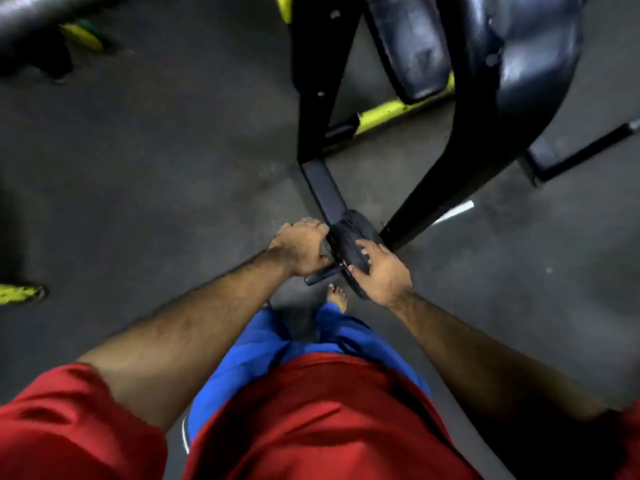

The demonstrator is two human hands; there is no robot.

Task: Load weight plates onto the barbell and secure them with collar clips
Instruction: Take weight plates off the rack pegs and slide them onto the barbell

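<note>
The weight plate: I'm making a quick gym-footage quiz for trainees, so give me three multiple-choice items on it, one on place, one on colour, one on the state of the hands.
1. Where is the weight plate?
A. flat on the floor
B. on a short peg at the foot of the black rack
C. on a bench

2. What colour is the plate?
A. black
B. yellow
C. red

3. What are the hands doing?
A. both hang idle
B. only one touches it
C. left hand and right hand both grip it

Answers: 1 B, the peg's end sticks out in front of the plate. 2 A, it is dark like the rack. 3 C, the hands hold its opposite edges.
</note>
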